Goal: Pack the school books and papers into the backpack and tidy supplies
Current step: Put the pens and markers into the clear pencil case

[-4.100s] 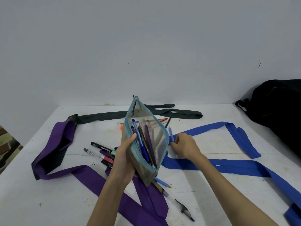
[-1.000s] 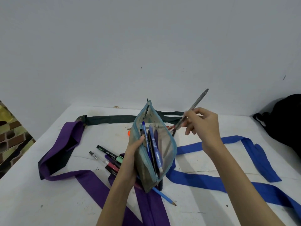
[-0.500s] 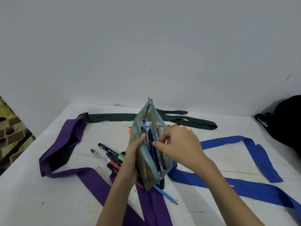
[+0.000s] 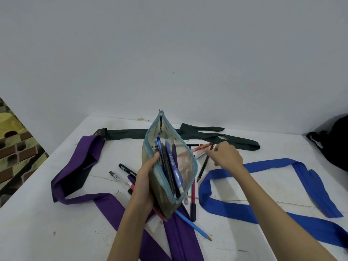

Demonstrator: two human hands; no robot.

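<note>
Far left we see a purple strap (image 4: 75, 166) w/ a dark lining, lying on the white tabletop (image 4: 47, 232) and running toward us. Next, loose markers (image 4: 128, 170) lie just left of our left hand (image 4: 145, 185). That hand grips the pencil pouch (image 4: 169, 166) from its left side, thumb over the teal zip rim, fingers curled round the back; pouch is held up off the tabletop, mouth open, pens & pencils standing inside. Under its near end: a blue pencil (image 4: 194, 227) and a red pen (image 4: 193, 196). Behind it, a dark green strap (image 4: 216, 136) crosses near the wall. Right of the pouch, our right hand (image 4: 226, 157) reaches down w/ fingers slightly apart & bent, tips at a red-and-clear pen (image 4: 201, 147); can't tell if it's gripped. A dark pencil (image 4: 202, 166) lies just below that hand. Further right a blue strap (image 4: 282, 185) loops, then a black backpack (image 4: 335, 144) at the edge.
</note>
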